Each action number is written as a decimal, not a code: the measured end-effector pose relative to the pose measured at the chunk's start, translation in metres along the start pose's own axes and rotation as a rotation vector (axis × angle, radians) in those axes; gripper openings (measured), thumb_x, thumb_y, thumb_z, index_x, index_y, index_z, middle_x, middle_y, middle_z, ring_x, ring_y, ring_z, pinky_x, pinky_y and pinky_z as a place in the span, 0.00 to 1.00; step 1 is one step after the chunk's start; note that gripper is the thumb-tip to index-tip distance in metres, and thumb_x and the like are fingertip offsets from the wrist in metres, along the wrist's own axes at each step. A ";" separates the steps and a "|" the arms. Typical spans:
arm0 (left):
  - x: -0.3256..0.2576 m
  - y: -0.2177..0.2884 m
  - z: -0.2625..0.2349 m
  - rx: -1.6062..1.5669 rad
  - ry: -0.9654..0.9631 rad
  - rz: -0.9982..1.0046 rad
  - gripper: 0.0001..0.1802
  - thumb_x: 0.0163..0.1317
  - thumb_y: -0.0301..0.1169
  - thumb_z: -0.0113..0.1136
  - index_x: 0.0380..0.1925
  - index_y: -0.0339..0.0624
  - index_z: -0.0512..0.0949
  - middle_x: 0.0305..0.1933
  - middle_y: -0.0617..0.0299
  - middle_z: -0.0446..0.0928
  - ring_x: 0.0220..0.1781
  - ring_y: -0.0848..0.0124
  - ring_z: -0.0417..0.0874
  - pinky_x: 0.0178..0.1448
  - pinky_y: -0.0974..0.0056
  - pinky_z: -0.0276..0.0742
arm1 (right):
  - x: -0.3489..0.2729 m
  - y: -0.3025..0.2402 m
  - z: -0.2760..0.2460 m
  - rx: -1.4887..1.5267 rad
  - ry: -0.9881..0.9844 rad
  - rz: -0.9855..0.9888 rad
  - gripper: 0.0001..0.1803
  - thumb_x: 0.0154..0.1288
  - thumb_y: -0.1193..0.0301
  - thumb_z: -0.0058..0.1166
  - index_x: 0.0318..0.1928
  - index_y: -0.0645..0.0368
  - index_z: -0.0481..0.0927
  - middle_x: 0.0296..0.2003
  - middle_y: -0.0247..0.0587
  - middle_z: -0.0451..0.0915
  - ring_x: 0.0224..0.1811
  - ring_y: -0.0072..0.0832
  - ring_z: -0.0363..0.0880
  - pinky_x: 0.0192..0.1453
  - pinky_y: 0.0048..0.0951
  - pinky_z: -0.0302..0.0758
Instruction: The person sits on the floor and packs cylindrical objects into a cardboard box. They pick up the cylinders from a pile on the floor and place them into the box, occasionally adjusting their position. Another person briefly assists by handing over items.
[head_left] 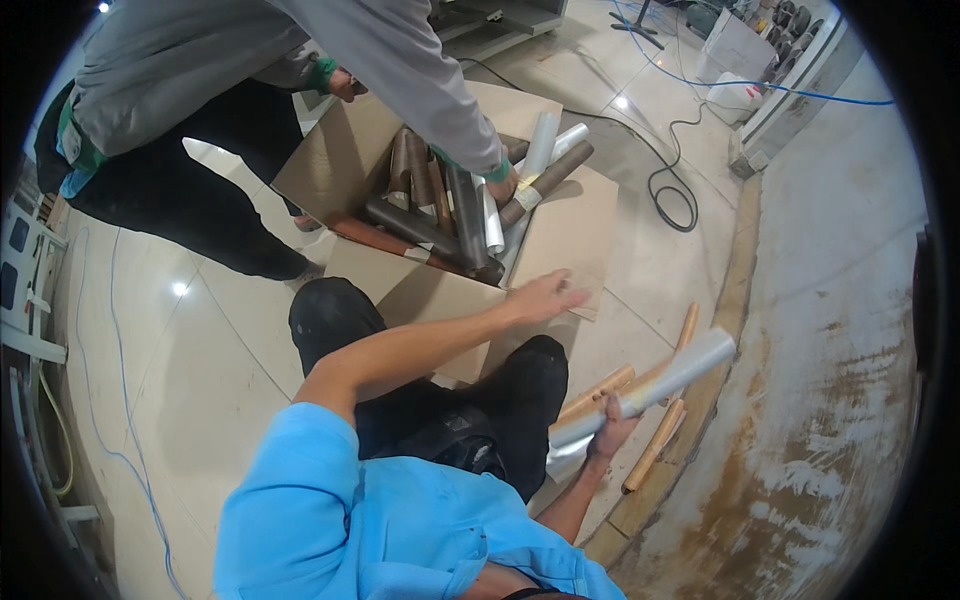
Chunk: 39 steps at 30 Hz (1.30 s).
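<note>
Two hands were well apart: the left hand (545, 298), empty and spread, over one flap (575, 235) of one box (330, 165); the right hand (612, 430) clamped around one silver roll (690, 370), beside at least three tan rolls (655, 445).

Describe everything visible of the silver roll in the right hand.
The silver roll is a long, straight cylinder with a shiny, foil- or plastic-like surface, yellowish beside the right hand, which grips it left of its middle. It lies aslant, its right end toward the wall. Tan rolls lie around it; whether they touch it is unclear.
</note>
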<state>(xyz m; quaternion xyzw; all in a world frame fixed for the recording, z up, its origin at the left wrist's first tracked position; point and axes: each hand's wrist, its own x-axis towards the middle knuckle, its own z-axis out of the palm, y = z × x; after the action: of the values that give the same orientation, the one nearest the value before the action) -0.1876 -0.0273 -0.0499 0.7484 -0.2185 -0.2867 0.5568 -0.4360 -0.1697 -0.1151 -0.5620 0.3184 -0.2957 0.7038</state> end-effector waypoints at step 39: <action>-0.125 0.138 -0.218 -0.235 1.011 0.341 0.55 0.40 0.37 0.62 0.71 0.36 0.52 0.45 0.51 0.68 0.47 0.62 0.76 0.55 0.59 0.76 | 0.283 0.122 0.431 -0.134 -0.571 0.265 0.28 0.52 0.59 0.67 0.48 0.67 0.79 0.41 0.40 0.81 0.43 0.28 0.79 0.49 0.31 0.73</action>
<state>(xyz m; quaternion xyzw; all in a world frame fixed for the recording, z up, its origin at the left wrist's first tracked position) -0.1343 0.1683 0.1529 0.6795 -0.0083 0.1808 0.7110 0.0838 -0.1047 -0.1962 -0.6209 0.1976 -0.0102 0.7585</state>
